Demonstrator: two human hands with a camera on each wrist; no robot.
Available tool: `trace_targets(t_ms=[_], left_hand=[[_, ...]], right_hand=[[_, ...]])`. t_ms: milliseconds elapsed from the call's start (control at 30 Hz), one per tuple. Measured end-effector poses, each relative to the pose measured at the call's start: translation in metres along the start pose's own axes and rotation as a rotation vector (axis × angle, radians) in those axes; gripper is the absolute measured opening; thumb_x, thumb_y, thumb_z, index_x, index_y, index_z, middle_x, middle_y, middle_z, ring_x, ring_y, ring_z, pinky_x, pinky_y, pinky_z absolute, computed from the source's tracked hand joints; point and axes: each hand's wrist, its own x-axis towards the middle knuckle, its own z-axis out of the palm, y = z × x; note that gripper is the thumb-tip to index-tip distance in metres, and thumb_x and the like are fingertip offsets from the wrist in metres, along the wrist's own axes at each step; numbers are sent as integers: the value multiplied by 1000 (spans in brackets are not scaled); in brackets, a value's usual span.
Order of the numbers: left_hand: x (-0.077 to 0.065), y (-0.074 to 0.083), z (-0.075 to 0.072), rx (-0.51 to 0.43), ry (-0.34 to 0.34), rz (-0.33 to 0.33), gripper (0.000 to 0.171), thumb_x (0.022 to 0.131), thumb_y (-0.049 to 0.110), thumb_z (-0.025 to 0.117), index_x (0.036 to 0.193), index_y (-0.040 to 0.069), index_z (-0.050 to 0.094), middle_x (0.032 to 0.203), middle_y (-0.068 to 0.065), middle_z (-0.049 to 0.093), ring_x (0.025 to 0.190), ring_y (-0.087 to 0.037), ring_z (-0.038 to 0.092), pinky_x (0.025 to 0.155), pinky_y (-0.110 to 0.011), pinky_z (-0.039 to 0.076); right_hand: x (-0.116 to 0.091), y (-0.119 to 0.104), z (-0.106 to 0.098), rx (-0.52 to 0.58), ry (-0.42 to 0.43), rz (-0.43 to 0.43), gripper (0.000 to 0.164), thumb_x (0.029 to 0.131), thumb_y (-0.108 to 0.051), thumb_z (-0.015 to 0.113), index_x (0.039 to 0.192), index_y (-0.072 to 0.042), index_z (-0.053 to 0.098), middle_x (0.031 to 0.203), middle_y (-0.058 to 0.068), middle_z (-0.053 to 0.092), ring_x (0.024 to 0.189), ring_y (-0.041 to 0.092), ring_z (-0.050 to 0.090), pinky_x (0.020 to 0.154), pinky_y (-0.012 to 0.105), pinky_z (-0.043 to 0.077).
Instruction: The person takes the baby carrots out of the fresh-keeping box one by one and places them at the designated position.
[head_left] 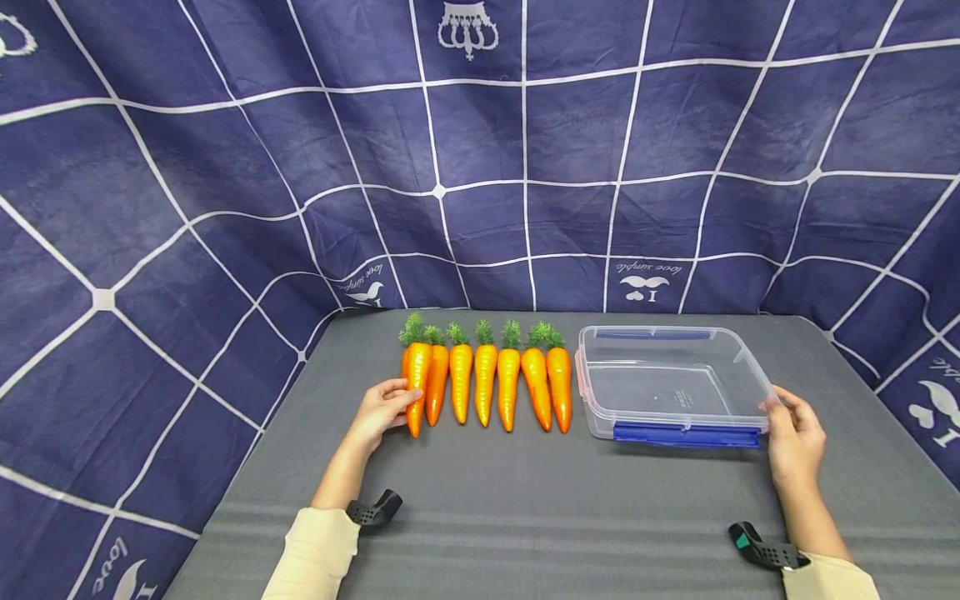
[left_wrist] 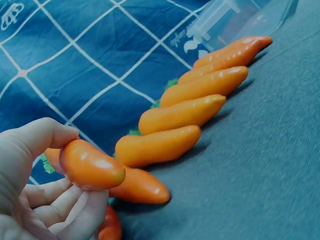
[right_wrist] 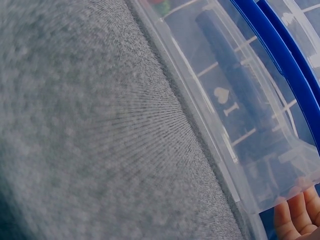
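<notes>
My left hand (head_left: 382, 411) pinches an orange carrot (head_left: 417, 387) with a green tuft between thumb and fingers. In the left wrist view the held carrot (left_wrist: 92, 165) points its tip toward the camera, raised over the others. Beside it runs a row of several more carrots (head_left: 485, 387), tufts toward the back; another lies partly hidden behind the held one. On the right, my right hand (head_left: 797, 437) grips the right side of a clear plastic container (head_left: 675, 414) with blue clips. Its fingers (right_wrist: 296, 212) press the container's end wall in the right wrist view.
A grey cloth-covered table (head_left: 555, 517) lies under everything. Behind and at the sides hangs a dark blue curtain (head_left: 480, 142) with white lines, meeting the table's back edge. The container stands open-topped, just right of the carrot row.
</notes>
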Motion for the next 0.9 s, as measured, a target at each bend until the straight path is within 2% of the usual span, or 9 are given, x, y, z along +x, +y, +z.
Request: trace_targets(t_ms=[300, 600, 900], left_hand=[[4, -2, -17, 0, 31, -9, 45, 90, 7, 67, 125, -13, 49, 87, 0, 66, 69, -8, 62, 62, -25, 55], [13, -9, -32, 25, 74, -38, 48, 89, 9, 68, 127, -13, 49, 83, 3, 65, 67, -7, 63, 62, -24, 55], [21, -12, -42, 118, 117, -71, 55, 89, 15, 69, 131, -13, 46, 89, -1, 61, 68, -6, 58, 62, -22, 54]], right_hand=[[1, 0, -1, -6, -2, 14, 31, 92, 1, 54, 95, -26, 70, 68, -16, 64, 52, -1, 47, 53, 9, 36], [1, -1, -1, -82, -2, 17, 31, 92, -2, 54, 96, -29, 68, 68, -21, 63, 53, -2, 47, 53, 9, 36], [1, 0, -1, -53, 0, 7, 31, 92, -1, 54, 96, -28, 69, 68, -19, 63, 53, -2, 47, 53, 9, 36]])
